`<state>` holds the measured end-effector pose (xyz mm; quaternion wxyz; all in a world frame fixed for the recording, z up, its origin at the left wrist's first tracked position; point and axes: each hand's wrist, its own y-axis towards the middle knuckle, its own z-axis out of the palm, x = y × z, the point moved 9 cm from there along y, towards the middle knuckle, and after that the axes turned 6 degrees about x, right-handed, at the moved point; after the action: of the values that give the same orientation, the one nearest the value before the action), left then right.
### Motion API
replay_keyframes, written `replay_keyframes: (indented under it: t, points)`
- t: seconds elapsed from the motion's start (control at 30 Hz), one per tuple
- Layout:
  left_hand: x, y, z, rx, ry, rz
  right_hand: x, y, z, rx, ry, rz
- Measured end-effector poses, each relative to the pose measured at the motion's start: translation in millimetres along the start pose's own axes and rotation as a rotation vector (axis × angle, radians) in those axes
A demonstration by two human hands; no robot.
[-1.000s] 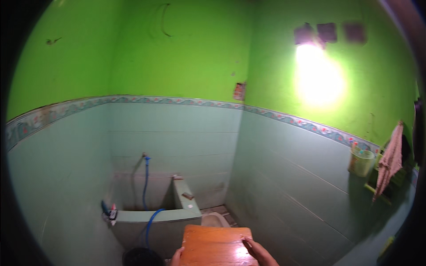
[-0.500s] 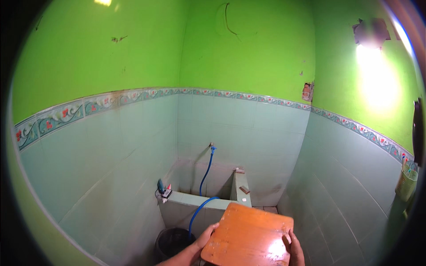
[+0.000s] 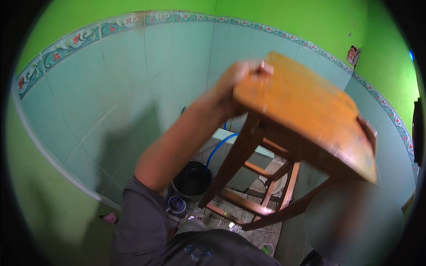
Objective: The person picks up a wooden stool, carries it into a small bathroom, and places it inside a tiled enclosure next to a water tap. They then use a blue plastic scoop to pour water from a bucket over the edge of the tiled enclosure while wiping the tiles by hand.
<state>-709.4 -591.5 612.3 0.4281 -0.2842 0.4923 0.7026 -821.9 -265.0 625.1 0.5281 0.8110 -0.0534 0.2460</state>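
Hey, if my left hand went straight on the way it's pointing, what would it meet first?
Most likely the wooden stool: your left hand grips the edge of its seat, fingers over the top. Past that, the tiled wall seems next, though depth is unclear.

Head view: wide fisheye on my head, left one of a side-by-side pair. Upright, faces ahead and down; straight edges bow toward the dark rim. Nearest the lens: my left hand and the wooden stool, large at center-right. My grey shirt cuts in along the lower edge. Black bucket farther down, seen from above; tiled wall beyond.
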Motion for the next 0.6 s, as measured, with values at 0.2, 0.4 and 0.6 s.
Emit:
replay_keyframes:
  t: [0.2, 0.4, 0.6]
  points:
    - [-75.6, 86.1, -21.6, 0.305, -0.118, -0.202, -59.9, 152.3, -17.1, 0.128, -0.093, 0.08]
    - [-153.0, 118.7, -38.3, 0.49, 0.023, 0.132, -87.5, 245.6, 51.7, 0.125, 0.117, 0.072]
    - [-167.9, 172.0, -57.1, 0.398, 0.216, 0.244, -95.7, 295.5, 76.4, 0.118, 0.137, 0.068]
